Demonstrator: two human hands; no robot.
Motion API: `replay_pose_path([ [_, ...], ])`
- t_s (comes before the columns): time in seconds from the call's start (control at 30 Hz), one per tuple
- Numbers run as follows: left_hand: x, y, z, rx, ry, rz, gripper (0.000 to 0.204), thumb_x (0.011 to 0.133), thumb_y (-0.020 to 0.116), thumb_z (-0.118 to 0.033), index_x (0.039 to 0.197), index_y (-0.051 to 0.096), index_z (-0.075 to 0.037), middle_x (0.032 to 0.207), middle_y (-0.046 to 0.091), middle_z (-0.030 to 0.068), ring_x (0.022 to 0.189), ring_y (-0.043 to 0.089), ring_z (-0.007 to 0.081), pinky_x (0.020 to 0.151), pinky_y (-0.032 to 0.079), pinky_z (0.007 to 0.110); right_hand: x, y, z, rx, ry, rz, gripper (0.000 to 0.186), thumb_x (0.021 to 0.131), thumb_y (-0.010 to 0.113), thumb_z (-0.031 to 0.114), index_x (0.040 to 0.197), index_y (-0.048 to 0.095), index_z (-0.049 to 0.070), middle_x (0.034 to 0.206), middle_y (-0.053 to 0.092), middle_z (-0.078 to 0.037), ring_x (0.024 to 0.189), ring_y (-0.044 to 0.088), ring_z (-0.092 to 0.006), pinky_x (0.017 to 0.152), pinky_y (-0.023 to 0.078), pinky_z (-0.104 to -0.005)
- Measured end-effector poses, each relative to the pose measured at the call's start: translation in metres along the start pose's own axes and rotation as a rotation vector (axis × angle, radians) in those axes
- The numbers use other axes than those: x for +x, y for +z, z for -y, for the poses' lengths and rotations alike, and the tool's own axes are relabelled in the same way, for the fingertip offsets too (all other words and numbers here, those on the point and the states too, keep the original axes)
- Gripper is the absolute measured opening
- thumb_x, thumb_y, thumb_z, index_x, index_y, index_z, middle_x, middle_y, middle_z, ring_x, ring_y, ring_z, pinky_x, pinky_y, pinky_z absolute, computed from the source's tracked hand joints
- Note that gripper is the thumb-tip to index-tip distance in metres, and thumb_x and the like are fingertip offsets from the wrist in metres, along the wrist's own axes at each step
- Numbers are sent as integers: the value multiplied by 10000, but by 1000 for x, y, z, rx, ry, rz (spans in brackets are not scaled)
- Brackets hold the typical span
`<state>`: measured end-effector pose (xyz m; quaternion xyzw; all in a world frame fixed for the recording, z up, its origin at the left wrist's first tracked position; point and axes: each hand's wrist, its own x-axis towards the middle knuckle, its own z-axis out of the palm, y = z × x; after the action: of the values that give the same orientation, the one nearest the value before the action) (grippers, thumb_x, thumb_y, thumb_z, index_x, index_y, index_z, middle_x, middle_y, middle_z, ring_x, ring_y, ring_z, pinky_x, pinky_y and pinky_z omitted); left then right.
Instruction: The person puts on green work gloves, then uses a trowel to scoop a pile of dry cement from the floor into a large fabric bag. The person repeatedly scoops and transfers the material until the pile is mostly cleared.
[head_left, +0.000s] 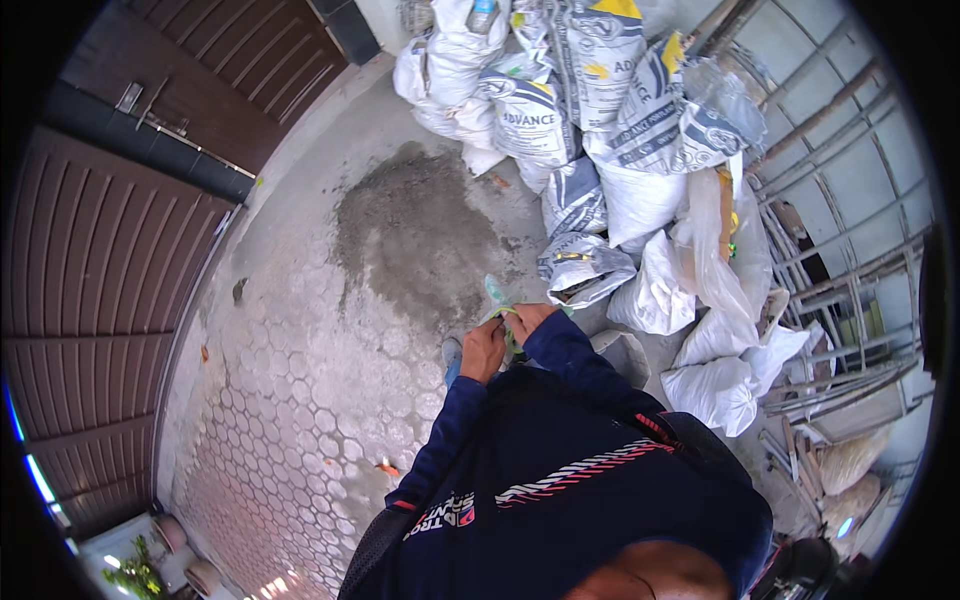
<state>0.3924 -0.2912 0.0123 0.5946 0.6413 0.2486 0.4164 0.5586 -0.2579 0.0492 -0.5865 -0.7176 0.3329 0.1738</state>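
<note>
At the centre of the head view, my left hand (483, 350) and my right hand (530, 322) are close together, both closed on a light green cord (508, 312) that loops between them. A pale translucent green item (495, 290), perhaps plastic, sticks up just beyond my fingers; what it belongs to is partly hidden by my hands and sleeves. Below my left hand a grey shoe (450, 352) shows on the ground. An open printed sack (585, 270) lies just beyond my right hand, and a pale container (622, 352) stands beside my right forearm.
White and printed sacks (525, 130) are piled ahead and to the right. Brown metal gates (115, 320) line the left. A damp grey patch (400, 230) marks the paved ground (280, 420). Rusty bars (840, 260) lean along the right wall, and potted plants (170, 535) stand at lower left.
</note>
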Motion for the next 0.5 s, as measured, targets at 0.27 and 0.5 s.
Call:
replay_pose_path([
  [0.27,74,38,123,-882,-557,188,421,1021,591,-443,1119,714,-52,1097,757,102,994,732,282,837,591,455,4,42,4,-176,-5,222,332,937,611,398,980,712,85,896,735,-208,844,725,-416,802,559,-552],
  [0.5,63,1,77,-1297,-576,210,437,1044,538,-416,1254,641,-48,1317,672,126,1168,662,286,1021,540,423,1,41,5,-196,-38,110,276,891,656,355,937,708,88,941,733,-177,875,725,-380,779,573,-509],
])
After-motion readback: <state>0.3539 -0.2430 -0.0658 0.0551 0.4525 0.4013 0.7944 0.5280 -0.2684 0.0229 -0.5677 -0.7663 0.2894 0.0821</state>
